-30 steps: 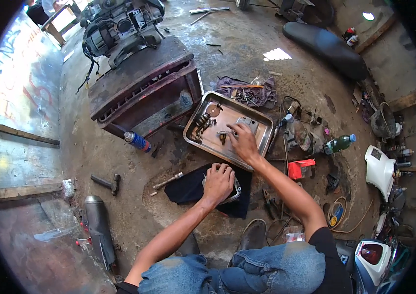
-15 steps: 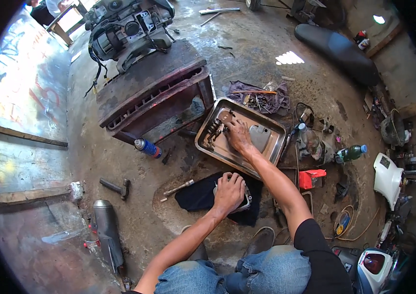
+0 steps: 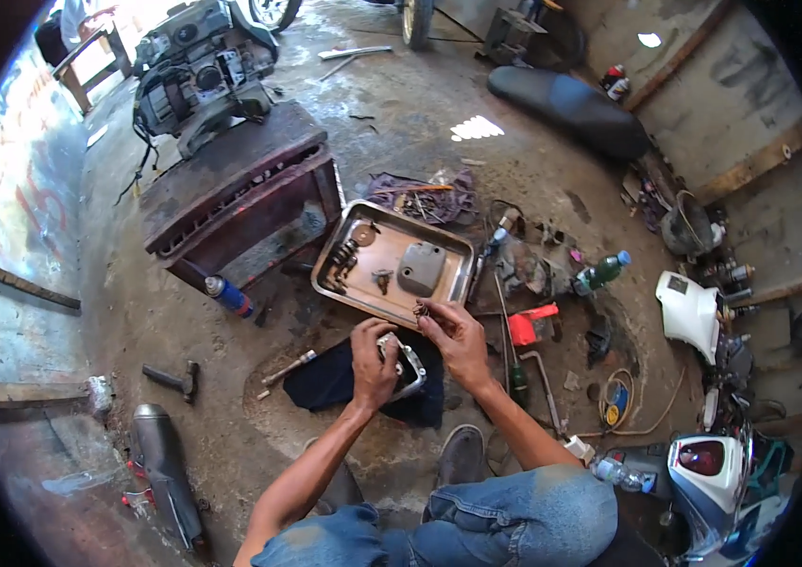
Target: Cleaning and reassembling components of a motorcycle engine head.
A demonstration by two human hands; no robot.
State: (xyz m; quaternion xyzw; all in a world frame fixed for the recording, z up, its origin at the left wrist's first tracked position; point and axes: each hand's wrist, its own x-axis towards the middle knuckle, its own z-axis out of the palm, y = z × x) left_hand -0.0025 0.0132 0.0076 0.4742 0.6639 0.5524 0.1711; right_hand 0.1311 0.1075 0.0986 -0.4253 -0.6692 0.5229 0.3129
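My left hand is wrapped over the near-left side of a silver metal engine part, likely a cylinder head, that rests on a dark cloth. Just right of it, my right hand pinches a small dark metal part between thumb and fingers, above the near rim of a metal tray. Lying in the tray are a grey cover, a small metal piece, a dark shaft-like part and a round brown disc.
A socket wrench lies left of the cloth, with a hammer and an exhaust muffler farther left. An engine sits on a wooden bench. Rightward are a red box and a green bottle.
My right hand has drawn back from inside the tray to its near edge with a small metal part. The left hand stays on the engine part. The view has shifted right.
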